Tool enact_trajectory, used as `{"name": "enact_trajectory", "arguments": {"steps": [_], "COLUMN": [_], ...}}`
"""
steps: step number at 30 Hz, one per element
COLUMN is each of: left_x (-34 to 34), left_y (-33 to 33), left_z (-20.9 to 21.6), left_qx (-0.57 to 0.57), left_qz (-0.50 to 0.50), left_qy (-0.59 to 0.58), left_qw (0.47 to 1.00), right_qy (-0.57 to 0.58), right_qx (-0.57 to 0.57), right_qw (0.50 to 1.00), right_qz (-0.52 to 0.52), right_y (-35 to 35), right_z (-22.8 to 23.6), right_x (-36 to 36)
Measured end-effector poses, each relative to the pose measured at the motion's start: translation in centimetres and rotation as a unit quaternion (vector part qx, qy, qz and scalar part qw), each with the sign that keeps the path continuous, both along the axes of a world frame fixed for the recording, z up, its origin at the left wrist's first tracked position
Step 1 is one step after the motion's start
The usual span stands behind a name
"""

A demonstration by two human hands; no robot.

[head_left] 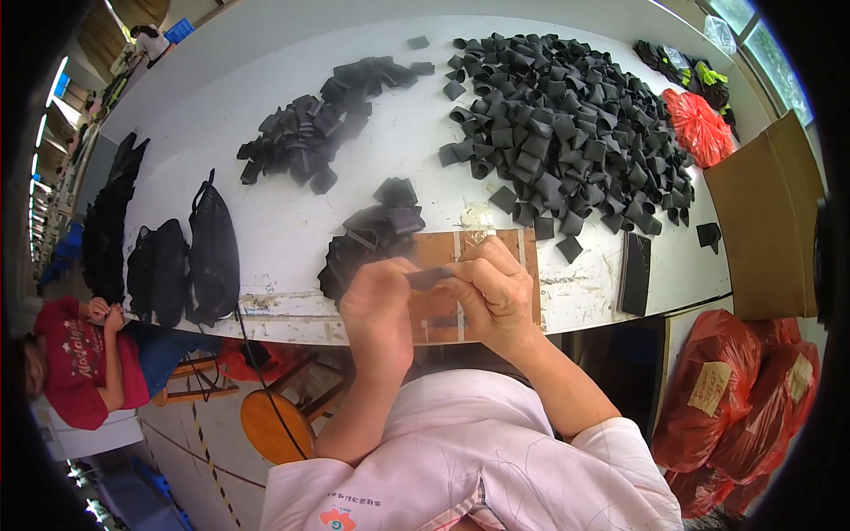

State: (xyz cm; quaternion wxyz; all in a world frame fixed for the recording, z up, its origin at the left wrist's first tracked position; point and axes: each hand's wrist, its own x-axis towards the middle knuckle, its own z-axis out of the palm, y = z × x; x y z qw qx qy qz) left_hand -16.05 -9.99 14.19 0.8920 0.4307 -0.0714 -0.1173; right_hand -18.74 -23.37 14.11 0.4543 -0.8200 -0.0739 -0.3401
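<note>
Above a brown board [478, 305] at the near edge of the table, a small black fabric piece [428, 279] is stretched between my two hands. My left hand [379, 296] pinches one end of it. The other end is between the thumb and fingers of my right hand [493, 281], which partly cover it. Close beyond my left hand lies a small heap of black fabric pieces [372, 232]. A large pile of black fabric loops [567, 124] spreads over the right of the table, and flatter black pieces [297, 133] are heaped at the far left.
Black bags [212, 252] stand at the table's left, near a seated person in red [84, 363]. A dark flat block [634, 274] and a cardboard box [766, 221] are at the right. Red plastic bags [735, 398] fill the lower right; a wooden stool [276, 427] stands lower left.
</note>
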Motion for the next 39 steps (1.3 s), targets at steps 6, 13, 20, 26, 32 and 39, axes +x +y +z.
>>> {"name": "enact_trajectory", "arguments": {"steps": [6, 13, 20, 26, 32, 39], "left_x": [5.5, 18.9, 20.9, 16.5, 11.4, 3.5], "left_y": [-0.5, -2.9, -2.4, -2.8, 0.3, 2.7], "left_z": [-2.3, -11.3, -14.4, -4.8, -3.1, -5.0], "left_qx": [0.332, 0.751, 0.698, 0.480, 0.233, 0.233], "left_qz": [0.054, 0.028, 0.020, 0.131, -0.066, -0.098], "left_qy": [-0.091, -0.207, -0.310, -0.310, -0.057, 0.000], "left_qw": [0.937, 0.627, 0.645, 0.810, 0.969, 0.967], "right_qy": [0.187, 0.265, 0.386, 0.383, 0.383, 0.314], "right_qx": [0.342, 0.480, 0.449, 0.398, 0.318, 0.317], "right_qw": [0.907, 0.835, 0.806, 0.833, 0.862, 0.895], "right_qz": [0.158, 0.041, -0.005, 0.036, 0.097, 0.033], "right_y": [-3.2, -6.2, -4.4, -3.4, 0.4, 4.5], "right_z": [1.5, -2.3, -6.1, -5.4, -4.9, -4.4], "right_x": [0.7, 1.0, -4.1, -4.5, -4.4, -1.6]}}
